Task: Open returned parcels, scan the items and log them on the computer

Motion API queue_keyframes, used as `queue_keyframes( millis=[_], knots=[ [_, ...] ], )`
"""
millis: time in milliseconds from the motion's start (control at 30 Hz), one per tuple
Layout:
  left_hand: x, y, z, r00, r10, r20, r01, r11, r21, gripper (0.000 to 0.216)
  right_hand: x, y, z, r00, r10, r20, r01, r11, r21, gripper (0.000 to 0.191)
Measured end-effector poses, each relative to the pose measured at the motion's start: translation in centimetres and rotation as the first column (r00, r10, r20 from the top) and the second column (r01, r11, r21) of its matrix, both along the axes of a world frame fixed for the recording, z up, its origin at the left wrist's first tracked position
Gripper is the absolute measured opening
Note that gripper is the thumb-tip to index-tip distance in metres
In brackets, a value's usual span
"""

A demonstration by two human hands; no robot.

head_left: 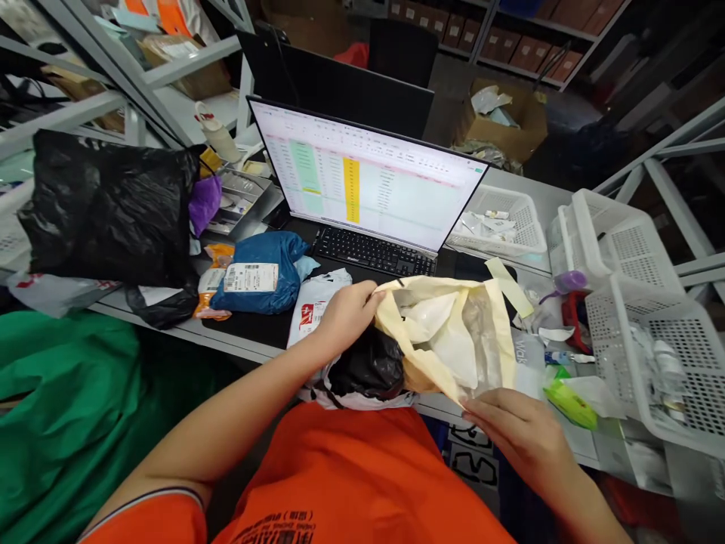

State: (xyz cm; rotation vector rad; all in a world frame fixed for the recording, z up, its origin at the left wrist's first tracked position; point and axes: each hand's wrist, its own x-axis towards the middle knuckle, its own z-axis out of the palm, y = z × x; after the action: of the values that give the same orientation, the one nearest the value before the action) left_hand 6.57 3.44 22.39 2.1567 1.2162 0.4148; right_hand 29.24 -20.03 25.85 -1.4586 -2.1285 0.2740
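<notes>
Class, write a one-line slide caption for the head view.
Bare left hand and right hand hold open a pale-yellow paper-like mailer before a lit flat monitor and black plastic keyboard.

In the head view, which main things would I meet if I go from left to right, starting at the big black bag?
Big black bag → blue parcel → left hand → open yellow envelope → green packet → front white basket.
</notes>
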Motion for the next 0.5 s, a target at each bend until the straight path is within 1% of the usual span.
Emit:
queue_keyframes(
  millis=[67, 100, 133, 167, 200, 233, 267, 300, 333, 400, 433, 467, 500],
  knots=[
    [-0.9, -0.7, -0.7, 0.995, 0.044, 0.086, -0.04, 0.998, -0.051, 0.035, 1.0, -0.3, 0.2, 0.996, -0.07, -0.048, 0.065, 0.992, -0.109, 0.027],
    [-1.1, -1.1, -1.0, 0.991, 0.041, 0.13, -0.031, 0.996, -0.078, 0.036, 1.4, -0.1, 0.4, 0.992, -0.126, -0.024, 0.121, 0.983, -0.139, 0.029],
    [-1.2, -1.5, -1.1, 0.985, 0.021, 0.173, -0.003, 0.995, -0.103, 0.036, 1.8, 0.3, 0.5, 0.984, -0.171, 0.05, 0.177, 0.972, -0.153, 0.035],
    [-1.2, -1.8, -1.2, 0.978, -0.015, 0.208, 0.041, 0.991, -0.124, 0.037, 2.1, 1.0, 0.6, 0.969, -0.183, 0.164, 0.207, 0.967, -0.147, 0.045],
    [-1.1, -2.1, -1.2, 0.971, -0.058, 0.233, 0.092, 0.987, -0.136, 0.037, 2.3, 1.9, 0.6, 0.943, -0.158, 0.294, 0.202, 0.972, -0.123, 0.056],
    [-0.9, -2.3, -1.1, 0.964, -0.105, 0.246, 0.142, 0.98, -0.138, 0.037, 2.5, 3.0, 0.5, 0.907, -0.094, 0.412, 0.148, 0.984, -0.101, 0.064],
    [-0.7, -2.6, -1.1, 0.956, -0.154, 0.249, 0.192, 0.972, -0.136, 0.037, 2.5, 4.3, 0.3, 0.866, -0.009, 0.501, 0.062, 0.994, -0.089, 0.068],
    [-0.5, -2.8, -0.9, 0.949, -0.2, 0.245, 0.236, 0.963, -0.131, 0.037, 2.4, 5.6, -0.1, 0.827, 0.07, 0.558, -0.025, 0.996, -0.089, 0.067],
    [-0.2, -3.1, -0.8, 0.941, -0.237, 0.24, 0.272, 0.954, -0.124, 0.037, 2.2, 6.9, -0.5, 0.799, 0.132, 0.587, -0.094, 0.991, -0.096, 0.062],
    [0.0, -3.6, -0.3, 0.926, -0.289, 0.244, 0.325, 0.938, -0.119, 0.036, 1.8, 9.3, -1.5, 0.78, 0.211, 0.59, -0.178, 0.977, -0.114, 0.044],
    [0.0, -3.7, 0.0, 0.915, -0.307, 0.262, 0.348, 0.929, -0.127, 0.034, 1.6, 10.2, -1.9, 0.783, 0.232, 0.578, -0.213, 0.972, -0.102, 0.036],
    [-0.3, -3.4, 0.3, 0.902, -0.312, 0.297, 0.365, 0.921, -0.14, 0.033, 1.5, 10.8, -2.2, 0.791, 0.235, 0.566, -0.241, 0.968, -0.066, 0.032],
    [-0.9, -2.7, 0.6, 0.889, -0.302, 0.346, 0.37, 0.917, -0.151, 0.033, 1.6, 11.3, -2.4, 0.803, 0.225, 0.552, -0.268, 0.963, -0.003, 0.03]
  ],
)
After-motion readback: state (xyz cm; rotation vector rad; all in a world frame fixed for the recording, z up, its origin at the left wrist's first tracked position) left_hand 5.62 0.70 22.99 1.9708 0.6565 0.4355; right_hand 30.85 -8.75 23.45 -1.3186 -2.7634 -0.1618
